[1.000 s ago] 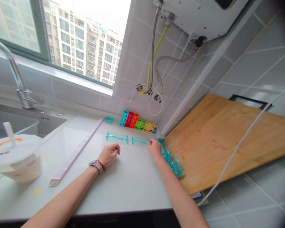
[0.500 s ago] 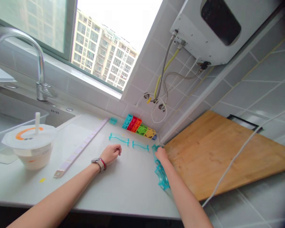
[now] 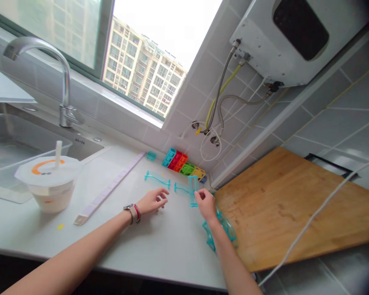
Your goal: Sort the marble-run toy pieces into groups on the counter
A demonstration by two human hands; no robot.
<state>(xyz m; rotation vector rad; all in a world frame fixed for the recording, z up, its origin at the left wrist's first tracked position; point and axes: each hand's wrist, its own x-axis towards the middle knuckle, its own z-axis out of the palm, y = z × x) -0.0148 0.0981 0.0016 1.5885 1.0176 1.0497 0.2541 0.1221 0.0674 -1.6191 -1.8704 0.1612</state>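
Observation:
Between the fingers of my right hand point(image 3: 206, 204) is a clear teal plastic track piece point(image 3: 192, 191), held up above the counter. My left hand point(image 3: 153, 200) hovers near the counter's middle, its fingers parted and holding nothing. Just beyond it lies a wavy teal track piece point(image 3: 157, 179). A second wavy piece point(image 3: 181, 187) lies to its right, partly hidden behind the held one. More curved teal pieces point(image 3: 209, 235) are heaped under and beside my right forearm, against the board. A row of coloured plastic blocks point(image 3: 178, 160) stands by the wall.
A wooden board point(image 3: 283, 213) leans against the right wall, with a white cable point(image 3: 307, 219) hanging across it. On the left are a lidded cup with a straw point(image 3: 47, 184), a long pale strip point(image 3: 110, 188) and the sink point(image 3: 80, 143). A small teal block point(image 3: 151, 155) lies at the back.
My right hand has lifted a teal track piece from the heap and brought it left. My left hand has moved slightly right, and its fingers have opened.

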